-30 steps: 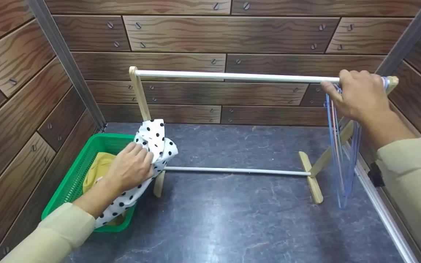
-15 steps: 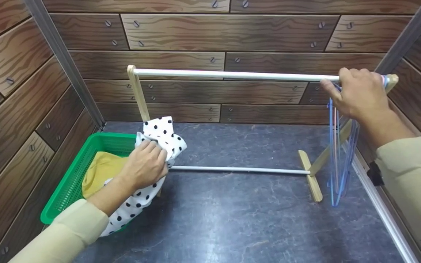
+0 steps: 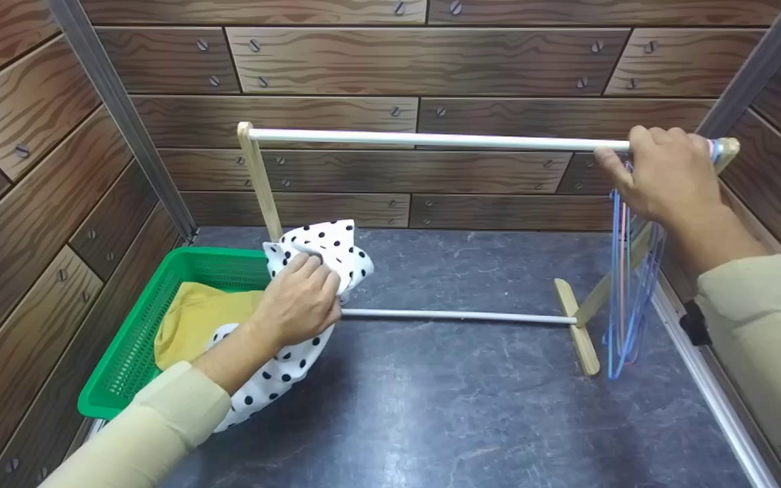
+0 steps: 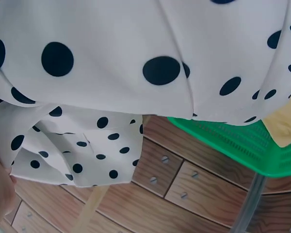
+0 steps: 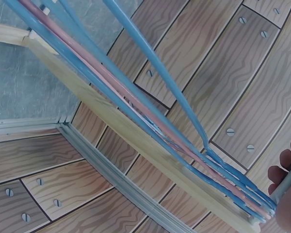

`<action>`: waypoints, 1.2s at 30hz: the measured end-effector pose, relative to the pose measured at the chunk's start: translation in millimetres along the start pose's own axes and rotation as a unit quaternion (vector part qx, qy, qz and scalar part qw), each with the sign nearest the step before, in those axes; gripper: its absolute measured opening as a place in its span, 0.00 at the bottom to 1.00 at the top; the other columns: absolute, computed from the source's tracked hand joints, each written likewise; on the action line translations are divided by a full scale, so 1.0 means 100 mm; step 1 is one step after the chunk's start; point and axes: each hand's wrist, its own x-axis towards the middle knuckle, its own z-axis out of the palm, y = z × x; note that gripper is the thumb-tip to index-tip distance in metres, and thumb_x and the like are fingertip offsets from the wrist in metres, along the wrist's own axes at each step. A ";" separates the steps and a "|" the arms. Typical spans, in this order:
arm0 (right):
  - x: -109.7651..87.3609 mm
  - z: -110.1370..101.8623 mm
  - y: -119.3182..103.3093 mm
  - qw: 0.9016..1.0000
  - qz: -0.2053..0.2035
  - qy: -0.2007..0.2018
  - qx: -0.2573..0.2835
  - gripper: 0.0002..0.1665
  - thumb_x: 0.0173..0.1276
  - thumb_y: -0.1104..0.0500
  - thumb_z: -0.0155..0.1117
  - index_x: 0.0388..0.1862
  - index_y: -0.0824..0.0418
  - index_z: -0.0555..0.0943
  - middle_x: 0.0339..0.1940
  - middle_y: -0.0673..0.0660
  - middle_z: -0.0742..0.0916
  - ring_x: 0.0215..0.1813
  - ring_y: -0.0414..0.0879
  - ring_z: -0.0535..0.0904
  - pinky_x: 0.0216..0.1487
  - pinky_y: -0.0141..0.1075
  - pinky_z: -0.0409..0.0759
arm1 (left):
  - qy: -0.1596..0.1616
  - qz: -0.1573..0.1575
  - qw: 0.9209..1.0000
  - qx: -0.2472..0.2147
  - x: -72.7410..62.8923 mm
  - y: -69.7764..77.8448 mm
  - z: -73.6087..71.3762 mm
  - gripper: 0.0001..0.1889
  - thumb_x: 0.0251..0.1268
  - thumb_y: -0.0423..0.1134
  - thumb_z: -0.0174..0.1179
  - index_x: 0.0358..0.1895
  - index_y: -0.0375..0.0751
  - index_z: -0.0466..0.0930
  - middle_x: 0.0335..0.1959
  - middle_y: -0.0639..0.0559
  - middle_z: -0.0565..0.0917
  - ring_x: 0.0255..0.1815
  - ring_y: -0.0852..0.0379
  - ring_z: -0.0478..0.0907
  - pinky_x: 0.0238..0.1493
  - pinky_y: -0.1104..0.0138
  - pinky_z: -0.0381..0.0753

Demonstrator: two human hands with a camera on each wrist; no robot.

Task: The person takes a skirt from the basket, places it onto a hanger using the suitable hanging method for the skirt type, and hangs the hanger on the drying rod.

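My left hand (image 3: 302,298) grips a white cloth with black polka dots (image 3: 328,242). Part of it bunches above the fist and the rest hangs below, beside the green basket (image 3: 114,352). In the left wrist view the dotted cloth (image 4: 111,63) fills the upper half, and only a sliver of the hand shows. My right hand (image 3: 675,177) holds the white top rail (image 3: 431,139) of a small clothes rack near its right end. Blue and pink hangers (image 3: 621,291) dangle beneath that hand; in the right wrist view the hangers (image 5: 140,102) converge beside the curled fingers (image 5: 277,174).
A yellow cloth (image 3: 194,322) lies in the basket at the left. The rack has wooden side posts (image 3: 263,186), a lower rod (image 3: 458,315) and a wooden foot (image 3: 577,329). Wood-patterned walls (image 3: 431,64) with metal corner strips enclose the dark floor (image 3: 431,407).
My left hand has moved right with the dotted cloth, away from the basket, uncovering more of the yellow cloth. The right hand stays on the rail while the hangers swing slightly.
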 end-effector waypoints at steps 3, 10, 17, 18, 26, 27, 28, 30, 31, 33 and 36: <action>0.00 0.00 -0.01 1.000 0.001 0.002 0.005 0.43 0.77 0.30 0.30 0.38 0.70 0.67 0.38 0.75 0.76 0.46 0.74 0.71 0.51 0.67 0.65 | 0.027 0.011 1.000 -0.006 0.13 0.07 -0.01 0.10 0.59 0.42 0.49 0.23 0.42 0.66 0.20 0.50 0.69 0.26 0.48 0.68 0.37 0.57 0.69; -0.01 0.04 -0.03 1.000 0.005 0.012 0.008 0.42 0.77 0.30 0.31 0.36 0.69 0.67 0.35 0.72 0.75 0.43 0.72 0.71 0.49 0.65 0.66 | 0.040 0.018 0.999 -0.021 0.39 0.16 0.05 0.10 0.60 0.39 0.50 0.23 0.42 0.65 0.19 0.50 0.67 0.25 0.49 0.66 0.38 0.58 0.69; -0.02 0.04 -0.06 1.000 0.003 0.019 0.006 0.41 0.77 0.30 0.31 0.34 0.68 0.67 0.34 0.72 0.76 0.42 0.72 0.71 0.46 0.64 0.66 | 0.012 0.012 1.000 -0.002 0.41 0.21 0.13 0.11 0.64 0.42 0.48 0.24 0.43 0.67 0.20 0.50 0.70 0.27 0.50 0.68 0.40 0.59 0.70; -0.02 0.03 -0.05 1.000 0.005 0.019 0.005 0.41 0.77 0.30 0.31 0.34 0.68 0.67 0.34 0.72 0.76 0.42 0.72 0.71 0.46 0.64 0.66 | 0.011 0.012 1.000 -0.003 0.43 0.22 0.14 0.11 0.64 0.42 0.49 0.24 0.43 0.67 0.20 0.50 0.70 0.27 0.50 0.68 0.40 0.59 0.70; -0.03 0.01 -0.04 1.000 0.006 0.030 0.003 0.40 0.77 0.30 0.33 0.33 0.68 0.66 0.31 0.71 0.75 0.40 0.71 0.71 0.45 0.63 0.66 | 0.006 -0.001 1.000 -0.027 0.48 0.22 0.30 0.10 0.63 0.43 0.50 0.26 0.42 0.69 0.22 0.50 0.72 0.29 0.49 0.70 0.39 0.59 0.70; -0.03 0.01 -0.04 0.999 0.006 0.032 0.003 0.40 0.77 0.30 0.33 0.32 0.67 0.66 0.31 0.70 0.75 0.39 0.71 0.71 0.45 0.63 0.66 | -0.002 -0.009 1.000 -0.026 0.48 0.23 0.33 0.11 0.64 0.44 0.50 0.27 0.42 0.69 0.22 0.50 0.73 0.30 0.49 0.70 0.40 0.59 0.70; -0.04 0.01 -0.04 0.999 0.005 0.034 0.004 0.40 0.77 0.30 0.34 0.32 0.67 0.66 0.31 0.70 0.75 0.39 0.71 0.71 0.45 0.63 0.66 | -0.015 -0.019 0.999 -0.026 0.48 0.24 0.36 0.12 0.66 0.44 0.49 0.28 0.42 0.69 0.23 0.49 0.73 0.30 0.49 0.71 0.41 0.58 0.70; -0.04 0.01 -0.04 0.999 0.005 0.037 0.006 0.39 0.77 0.31 0.34 0.32 0.67 0.65 0.30 0.69 0.74 0.39 0.70 0.70 0.46 0.63 0.66 | -0.053 -0.046 0.997 -0.038 0.48 0.29 0.42 0.14 0.71 0.47 0.46 0.30 0.42 0.70 0.25 0.50 0.74 0.31 0.50 0.70 0.41 0.59 0.69; -0.05 0.01 -0.04 0.999 0.005 0.039 0.007 0.39 0.77 0.31 0.34 0.32 0.67 0.65 0.30 0.69 0.74 0.39 0.70 0.70 0.46 0.63 0.66 | -0.074 -0.060 0.994 -0.047 0.48 0.32 0.45 0.15 0.73 0.48 0.45 0.32 0.42 0.70 0.26 0.49 0.74 0.32 0.50 0.70 0.42 0.59 0.69; -0.05 0.01 -0.04 0.999 0.005 0.041 0.007 0.39 0.77 0.31 0.34 0.33 0.67 0.65 0.30 0.69 0.74 0.39 0.70 0.70 0.46 0.63 0.66 | -0.110 -0.084 0.988 -0.066 0.48 0.38 0.51 0.16 0.76 0.50 0.43 0.36 0.42 0.70 0.29 0.49 0.75 0.33 0.50 0.70 0.42 0.59 0.69; -0.06 0.01 -0.05 0.999 0.006 0.040 0.008 0.39 0.77 0.31 0.34 0.33 0.67 0.65 0.30 0.69 0.74 0.39 0.70 0.70 0.46 0.63 0.65 | -0.135 -0.096 0.983 -0.084 0.46 0.45 0.57 0.15 0.77 0.49 0.41 0.38 0.42 0.70 0.30 0.49 0.76 0.34 0.50 0.71 0.41 0.58 0.69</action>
